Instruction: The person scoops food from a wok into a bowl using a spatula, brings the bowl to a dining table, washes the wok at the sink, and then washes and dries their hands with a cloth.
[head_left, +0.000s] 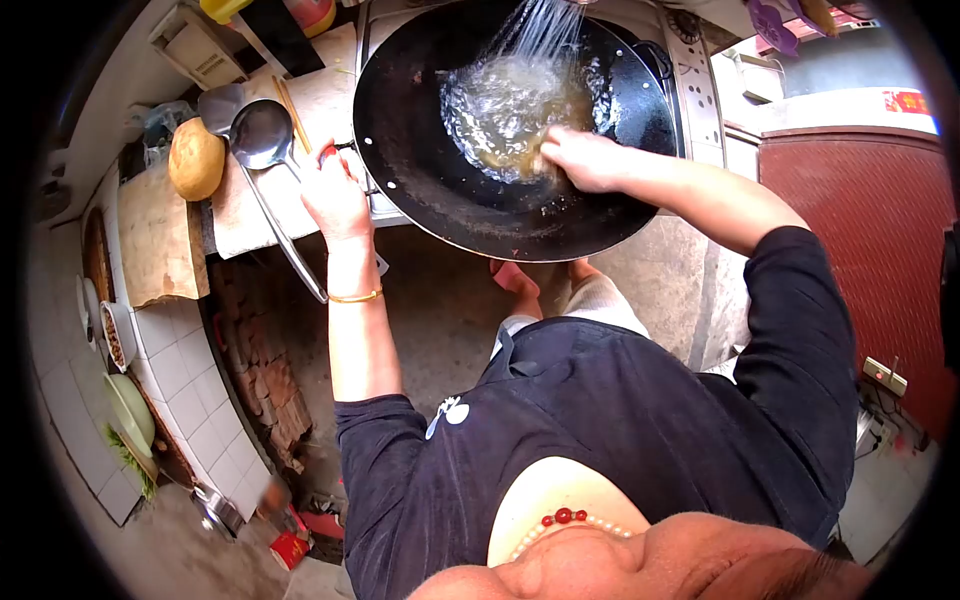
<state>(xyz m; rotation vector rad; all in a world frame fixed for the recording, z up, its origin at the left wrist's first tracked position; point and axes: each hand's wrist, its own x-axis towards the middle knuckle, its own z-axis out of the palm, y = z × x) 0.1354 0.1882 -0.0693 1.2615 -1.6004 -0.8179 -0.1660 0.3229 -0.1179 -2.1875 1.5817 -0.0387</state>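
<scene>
One big black wok (430, 195) is set on the stove (702, 90), and water (510, 95) is poured into it. The right hand (583, 160) is curled in the wet middle; what is held cannot be told. The left hand (337, 200) is bent by the rim, its grip unclear. A ladle (262, 135) is laid beside it.
</scene>
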